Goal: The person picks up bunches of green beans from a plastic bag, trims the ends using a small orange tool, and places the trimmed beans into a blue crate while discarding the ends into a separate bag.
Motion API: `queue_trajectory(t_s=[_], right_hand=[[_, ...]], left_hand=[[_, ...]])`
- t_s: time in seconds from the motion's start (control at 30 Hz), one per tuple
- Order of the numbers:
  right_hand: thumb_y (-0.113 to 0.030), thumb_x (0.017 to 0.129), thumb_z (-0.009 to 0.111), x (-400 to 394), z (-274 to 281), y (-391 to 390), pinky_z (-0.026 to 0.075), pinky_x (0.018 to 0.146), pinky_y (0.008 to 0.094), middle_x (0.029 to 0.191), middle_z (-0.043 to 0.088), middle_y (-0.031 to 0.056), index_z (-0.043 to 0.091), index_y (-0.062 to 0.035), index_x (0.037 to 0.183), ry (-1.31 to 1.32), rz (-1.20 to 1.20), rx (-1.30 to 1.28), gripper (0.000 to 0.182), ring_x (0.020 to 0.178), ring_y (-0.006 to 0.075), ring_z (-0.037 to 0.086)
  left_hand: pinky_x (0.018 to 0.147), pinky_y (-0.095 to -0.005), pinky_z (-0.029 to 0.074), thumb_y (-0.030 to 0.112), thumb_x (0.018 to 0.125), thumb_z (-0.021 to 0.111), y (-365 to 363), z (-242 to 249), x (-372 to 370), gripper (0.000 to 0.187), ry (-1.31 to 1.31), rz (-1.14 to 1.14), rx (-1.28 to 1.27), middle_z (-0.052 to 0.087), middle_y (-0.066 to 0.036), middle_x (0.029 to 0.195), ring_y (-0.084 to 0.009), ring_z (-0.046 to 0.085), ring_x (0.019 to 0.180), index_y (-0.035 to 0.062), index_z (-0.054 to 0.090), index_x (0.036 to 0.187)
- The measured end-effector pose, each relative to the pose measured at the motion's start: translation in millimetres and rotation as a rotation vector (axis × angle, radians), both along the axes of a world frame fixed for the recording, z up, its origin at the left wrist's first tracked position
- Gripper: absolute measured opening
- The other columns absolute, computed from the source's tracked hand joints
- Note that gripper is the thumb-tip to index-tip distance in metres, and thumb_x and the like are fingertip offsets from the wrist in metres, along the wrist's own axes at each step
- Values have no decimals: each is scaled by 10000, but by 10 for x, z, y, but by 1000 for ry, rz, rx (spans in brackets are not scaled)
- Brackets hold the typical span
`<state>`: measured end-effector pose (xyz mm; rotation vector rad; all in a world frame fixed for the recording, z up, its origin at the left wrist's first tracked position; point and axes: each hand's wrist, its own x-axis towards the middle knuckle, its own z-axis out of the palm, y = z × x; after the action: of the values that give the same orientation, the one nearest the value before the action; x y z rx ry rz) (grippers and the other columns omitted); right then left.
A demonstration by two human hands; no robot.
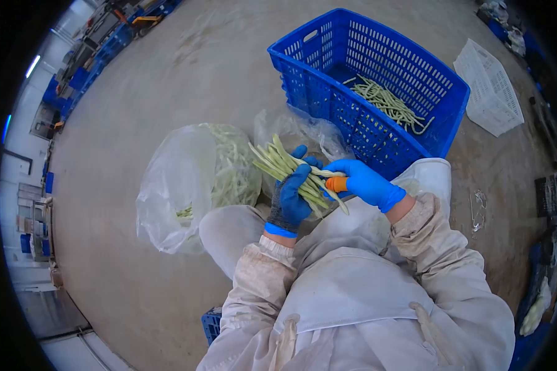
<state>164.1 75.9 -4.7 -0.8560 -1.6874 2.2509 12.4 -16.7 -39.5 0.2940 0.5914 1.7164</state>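
A bunch of long green beans (280, 162) lies across the fingers of my left hand (293, 201), which is wrapped round it in a blue and grey glove. My right hand (370, 184), in a thin blue glove, closes at the right side of the bunch, its fingertips on the bean ends. Something orange (336, 184) shows at those fingertips, like a finger cover or a short handle; I cannot tell which. Just beyond my hands stands a blue slatted crate (368, 133) with loose green beans (387, 102) on its floor.
Left of my knees, a clear plastic bag (176, 179) holds more green beans. Another crumpled plastic bag (328, 133) lies against the blue crate. A white basket (489, 89) stands to its right. Part of another blue crate (211, 324) shows beside me at lower left.
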Motion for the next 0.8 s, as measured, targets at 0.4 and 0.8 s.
queue_trajectory(t_s=[0.4,0.8], right_hand=[[-38,819,590,59,-396,293,465,826,301,1076,628,107,549,2,1216,34,-164,86,400,1039,151,544],[-74,826,593,3,141,397,480,733,386,971,601,187,591,-48,1125,90,-272,1261,300,858,346,591]], left_hand=[[903,-393,452,109,890,527,-61,-185,-344,389,23,306,-64,571,-57,1013,-207,554,985,72,422,1263],[1058,-405,343,104,896,483,-30,-67,-182,445,-220,22,33,495,-93,1301,-253,419,1251,91,408,1334]])
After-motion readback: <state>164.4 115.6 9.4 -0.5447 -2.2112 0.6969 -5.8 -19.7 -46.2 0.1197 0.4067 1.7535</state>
